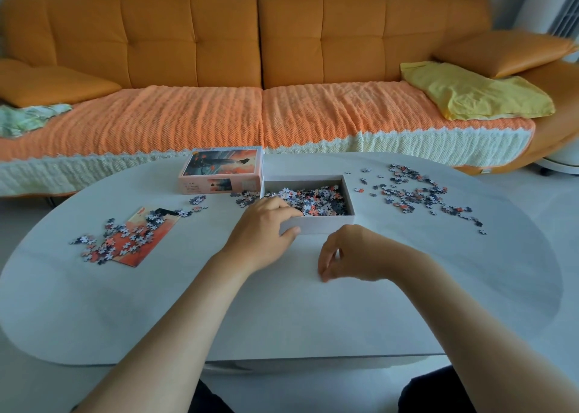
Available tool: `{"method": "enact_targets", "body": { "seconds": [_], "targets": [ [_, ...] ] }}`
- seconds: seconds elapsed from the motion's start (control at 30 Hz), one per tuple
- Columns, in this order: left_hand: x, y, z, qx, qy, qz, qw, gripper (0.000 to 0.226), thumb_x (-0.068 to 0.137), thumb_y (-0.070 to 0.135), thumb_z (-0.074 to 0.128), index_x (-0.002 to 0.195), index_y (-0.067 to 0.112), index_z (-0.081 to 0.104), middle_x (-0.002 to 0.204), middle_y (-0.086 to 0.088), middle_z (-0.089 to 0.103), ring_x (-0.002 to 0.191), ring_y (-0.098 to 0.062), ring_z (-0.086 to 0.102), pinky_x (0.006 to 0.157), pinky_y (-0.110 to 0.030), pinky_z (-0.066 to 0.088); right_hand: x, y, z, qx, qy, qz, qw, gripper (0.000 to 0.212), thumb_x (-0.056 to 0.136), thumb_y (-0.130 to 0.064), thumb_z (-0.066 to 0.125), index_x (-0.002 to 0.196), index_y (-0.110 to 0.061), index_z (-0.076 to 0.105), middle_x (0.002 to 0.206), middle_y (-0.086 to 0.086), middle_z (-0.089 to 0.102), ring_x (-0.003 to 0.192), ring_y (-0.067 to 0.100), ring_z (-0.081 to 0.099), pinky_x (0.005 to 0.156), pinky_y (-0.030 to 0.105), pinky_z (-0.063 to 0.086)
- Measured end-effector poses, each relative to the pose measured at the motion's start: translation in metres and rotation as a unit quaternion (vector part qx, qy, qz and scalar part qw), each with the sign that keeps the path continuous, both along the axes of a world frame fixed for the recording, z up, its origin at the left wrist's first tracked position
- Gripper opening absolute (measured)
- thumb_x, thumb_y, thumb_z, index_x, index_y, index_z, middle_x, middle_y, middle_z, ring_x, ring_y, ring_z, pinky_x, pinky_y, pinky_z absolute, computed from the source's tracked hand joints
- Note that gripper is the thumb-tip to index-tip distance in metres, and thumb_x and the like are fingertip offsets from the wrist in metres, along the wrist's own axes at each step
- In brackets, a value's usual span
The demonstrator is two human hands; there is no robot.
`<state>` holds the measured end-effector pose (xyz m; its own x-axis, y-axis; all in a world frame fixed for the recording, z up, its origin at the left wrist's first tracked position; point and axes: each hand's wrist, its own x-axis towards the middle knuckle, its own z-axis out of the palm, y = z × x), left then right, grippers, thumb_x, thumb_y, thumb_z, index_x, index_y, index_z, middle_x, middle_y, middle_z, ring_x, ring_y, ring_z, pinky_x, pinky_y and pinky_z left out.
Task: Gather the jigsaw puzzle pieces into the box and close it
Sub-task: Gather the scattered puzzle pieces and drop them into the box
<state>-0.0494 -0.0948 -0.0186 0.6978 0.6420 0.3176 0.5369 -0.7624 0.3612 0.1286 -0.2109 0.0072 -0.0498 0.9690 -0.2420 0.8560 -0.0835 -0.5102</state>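
Observation:
The white box tray (316,225) stands open mid-table, holding a heap of puzzle pieces (318,201). My left hand (261,234) grips its near-left corner, fingers inside over the pieces and thumb on the front wall. Just in front of the tray, my right hand (357,252) hangs with fingers curved down, tips at the tabletop; I see no piece in it. The box lid (221,169), printed with an orange picture, stands behind and left of the tray. Loose pieces (416,193) are scattered to the right, and more cover a picture card (131,240) on the left.
A small cluster of pieces (246,200) lies against the tray's left side. The white oval table (282,312) ends close to my body. An orange sofa (260,114) with a yellow cloth (470,94) runs along the far side.

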Motion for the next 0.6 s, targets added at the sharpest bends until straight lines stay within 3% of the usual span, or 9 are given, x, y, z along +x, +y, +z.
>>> {"method": "enact_targets", "body": {
  "seconds": [0.13, 0.2, 0.3, 0.4, 0.5, 0.6],
  "targets": [
    [0.001, 0.000, 0.001, -0.005, -0.022, -0.008, 1.000, 0.021, 0.093, 0.036, 0.061, 0.105, 0.024, 0.073, 0.106, 0.006, 0.062, 0.104, -0.016, 0.054, 0.094, -0.038, 0.044, 0.001, 0.001, 0.005, 0.030, 0.025, -0.005, 0.999, 0.007, 0.077, -0.026, 0.077, 0.075, -0.032, 0.073, 0.078, -0.017, 0.069, 0.065, -0.005, 0.056, 0.059, 0.011, 0.043],
    [0.002, 0.002, 0.001, -0.022, -0.048, -0.008, 0.999, 0.026, 0.095, 0.038, 0.055, 0.093, 0.021, 0.075, 0.100, 0.009, 0.062, 0.100, -0.013, 0.054, 0.089, -0.038, 0.047, 0.002, 0.004, 0.010, 0.107, 0.057, -0.046, 0.991, 0.008, 0.077, -0.025, 0.078, 0.075, -0.030, 0.072, 0.075, -0.017, 0.068, 0.061, -0.006, 0.054, 0.057, 0.011, 0.040],
    [0.003, 0.003, 0.003, -0.040, -0.062, -0.008, 0.997, 0.031, 0.096, 0.040, 0.050, 0.090, 0.022, 0.074, 0.100, 0.014, 0.062, 0.101, -0.010, 0.052, 0.087, -0.036, 0.047, 0.003, 0.013, 0.013, 0.223, 0.065, -0.135, 0.963, 0.006, 0.079, -0.028, 0.076, 0.077, -0.032, 0.072, 0.067, -0.026, 0.062, 0.063, -0.005, 0.054, 0.057, 0.015, 0.040],
    [0.005, 0.001, 0.005, -0.022, -0.024, -0.046, 0.998, 0.027, 0.094, 0.040, 0.050, 0.107, 0.028, 0.071, 0.112, 0.014, 0.065, 0.108, -0.011, 0.056, 0.094, -0.034, 0.046, 0.006, 0.023, 0.006, 0.264, 0.021, -0.164, 0.950, 0.006, 0.084, -0.029, 0.070, 0.082, -0.034, 0.073, 0.077, -0.023, 0.065, 0.077, 0.001, 0.059, 0.067, 0.024, 0.048],
    [0.011, 0.002, 0.012, -0.007, 0.096, -0.050, 0.994, 0.044, 0.095, 0.044, 0.051, 0.137, 0.034, 0.053, 0.141, 0.014, 0.051, 0.130, -0.010, 0.045, 0.107, -0.029, 0.035, 0.009, 0.032, -0.005, 0.297, -0.087, -0.089, 0.947, 0.018, 0.091, -0.024, 0.057, 0.096, -0.027, 0.074, 0.102, -0.011, 0.067, 0.097, 0.013, 0.057, 0.080, 0.030, 0.048],
    [0.012, 0.008, 0.016, -0.032, 0.100, -0.029, 0.994, 0.048, 0.095, 0.042, 0.052, 0.142, 0.036, 0.047, 0.150, 0.016, 0.041, 0.137, -0.009, 0.038, 0.111, -0.032, 0.033, 0.005, 0.035, -0.011, 0.262, -0.119, -0.003, 0.958, 0.030, 0.093, -0.023, 0.044, 0.107, -0.016, 0.070, 0.115, -0.003, 0.067, 0.109, 0.018, 0.057, 0.094, 0.034, 0.043]
  ]
}}
